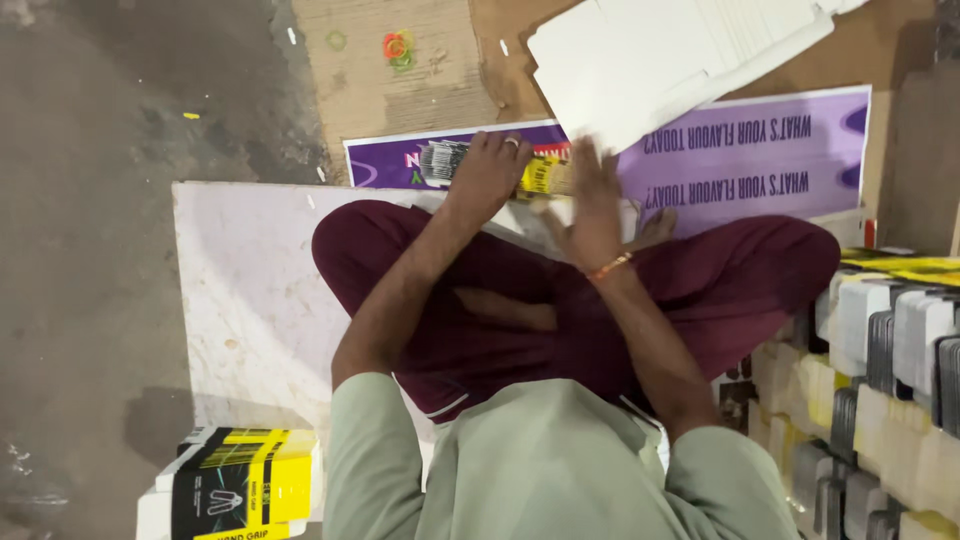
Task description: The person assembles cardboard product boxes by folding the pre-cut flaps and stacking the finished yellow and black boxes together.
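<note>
1. Two hands work at our knees; our left hand (487, 172) presses palm-down, fingers curled, on a small yellow-and-black carton (535, 176) lying on the purple printed sheet (760, 150).
2. Our right hand (592, 205) is open, fingers spread and blurred, just beside the same carton, touching its right end as far as we can tell.
3. White flat card blanks (650, 60) lie fanned just beyond, overlapping the sheet's top edge.
4. Finished cartons (880, 340) stand packed in rows at our right; another yellow-and-black box (235, 485) sits by our left side.
5. We judge that a hasty open-handed push could crease the carton or knock the loose blanks askew.
</note>
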